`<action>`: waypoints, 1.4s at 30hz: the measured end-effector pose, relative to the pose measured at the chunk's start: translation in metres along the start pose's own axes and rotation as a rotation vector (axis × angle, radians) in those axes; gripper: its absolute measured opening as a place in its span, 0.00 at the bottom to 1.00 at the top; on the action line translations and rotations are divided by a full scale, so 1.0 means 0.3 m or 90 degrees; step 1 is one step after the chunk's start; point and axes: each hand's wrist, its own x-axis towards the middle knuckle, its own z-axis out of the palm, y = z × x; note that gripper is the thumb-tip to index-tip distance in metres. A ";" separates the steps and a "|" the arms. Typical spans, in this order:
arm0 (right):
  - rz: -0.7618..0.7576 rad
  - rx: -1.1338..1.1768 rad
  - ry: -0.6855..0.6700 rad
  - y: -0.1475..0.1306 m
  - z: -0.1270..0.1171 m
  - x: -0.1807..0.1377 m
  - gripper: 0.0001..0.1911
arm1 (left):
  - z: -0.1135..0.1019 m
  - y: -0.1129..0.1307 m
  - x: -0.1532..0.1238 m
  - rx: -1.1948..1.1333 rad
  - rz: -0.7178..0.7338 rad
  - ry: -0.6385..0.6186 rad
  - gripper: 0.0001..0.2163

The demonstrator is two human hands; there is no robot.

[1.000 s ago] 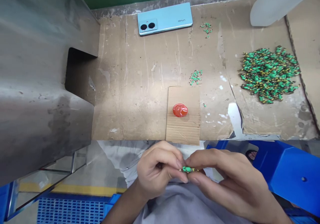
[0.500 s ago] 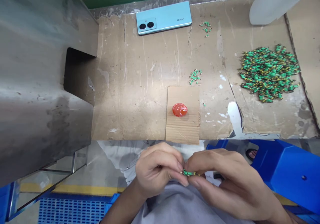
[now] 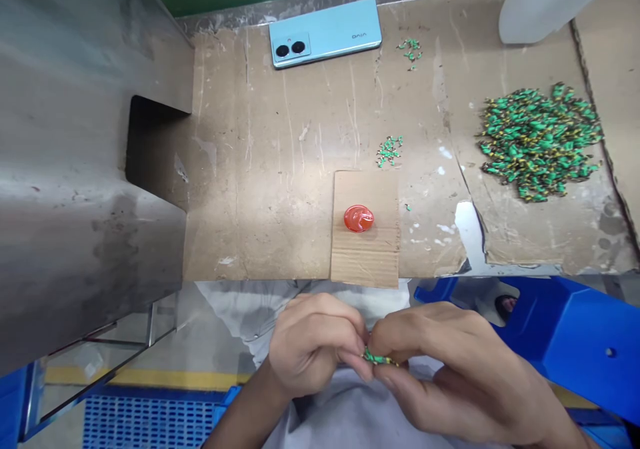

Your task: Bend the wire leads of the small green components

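My left hand (image 3: 317, 345) and my right hand (image 3: 450, 365) meet in front of my body, just below the table edge. Between their fingertips is a small green-and-yellow piece (image 3: 379, 357), its ends partly covered; its exact kind does not show. The left thumb and fingers pinch one end, the right thumb and forefinger the other. Beyond them, a round red lid-like dish (image 3: 359, 219) with glossy red contents sits on a cardboard piece (image 3: 365, 272). Small green bits (image 3: 389, 151) lie scattered past it. A big heap of similar green-and-yellow pieces (image 3: 540, 145) is at the right.
A light blue phone (image 3: 330, 35) lies at the back, with a few more green bits (image 3: 413, 52) beside it. A metal housing (image 3: 95, 202) borders the left. A whitish cylinder (image 3: 545, 9) stands back right; a blue stool (image 3: 590, 349) is below the table.
Both hands have moved slightly down, toward my body, with the small green-and-yellow piece still pinched between them. It now tilts a little more, its right end lower. The table things look the same.
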 end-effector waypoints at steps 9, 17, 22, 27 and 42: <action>0.012 0.049 -0.014 -0.001 0.004 -0.008 0.10 | 0.000 0.032 -0.018 0.054 -0.053 -0.047 0.18; 0.009 0.109 -0.040 -0.006 -0.003 -0.002 0.08 | -0.001 0.034 -0.028 0.039 -0.058 -0.050 0.16; 0.022 0.105 0.013 -0.014 -0.009 -0.019 0.08 | 0.018 0.030 -0.027 -0.038 -0.060 0.007 0.13; 0.009 0.095 0.019 -0.016 -0.007 -0.017 0.01 | 0.026 0.032 -0.032 -0.065 -0.073 0.022 0.14; -0.011 0.083 0.047 -0.025 -0.012 0.005 0.04 | 0.024 0.018 -0.023 -0.080 -0.057 0.016 0.12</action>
